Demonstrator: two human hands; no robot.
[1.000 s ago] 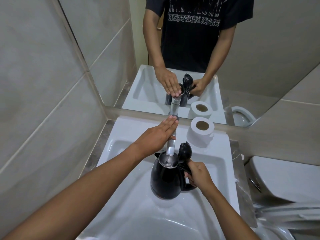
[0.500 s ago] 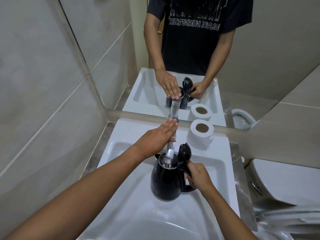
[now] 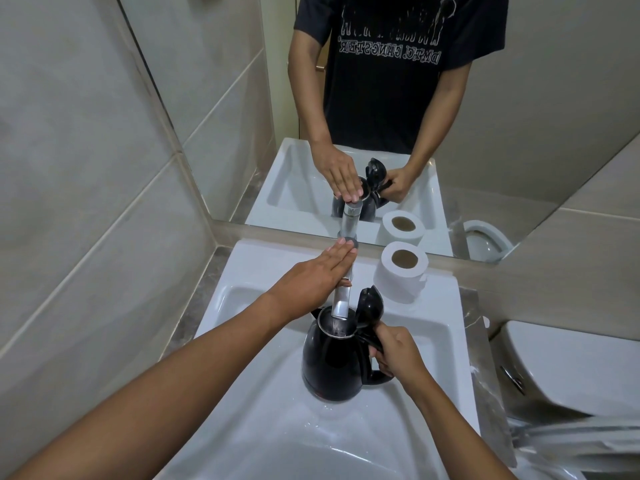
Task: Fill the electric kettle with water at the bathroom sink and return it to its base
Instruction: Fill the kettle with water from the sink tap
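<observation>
Black electric kettle (image 3: pixel 332 362) stands upright in the white sink (image 3: pixel 249 410), just right of the basin's centre, lid (image 3: pixel 370 304) flipped up at its 1 o'clock. I see its open mouth directly under the chrome faucet (image 3: pixel 342 299) spout; the spout end sits just above the rim. Water flow into the mouth: cannot tell from this view.

My right hand (image 3: pixel 398 355) is at the kettle's 3 o'clock, fingers curled tight around the handle. My left hand (image 3: pixel 311 282) lies flat and fingers together on top of the faucet, at the kettle's 11 o'clock, fingertips (image 3: pixel 349 251) reaching the faucet's far end by the mirror (image 3: pixel 519 98); it presses rather than grips.

Toilet paper roll (image 3: pixel 403 271) stands on end on the sink ledge at the kettle's 1 o'clock, apart from it, near the mirror edge. Toilet tank (image 3: pixel 571 368) at 3 o'clock, beyond the sink's right rim. Grey tiled wall (image 3: pixel 86 168) at 9 o'clock.
</observation>
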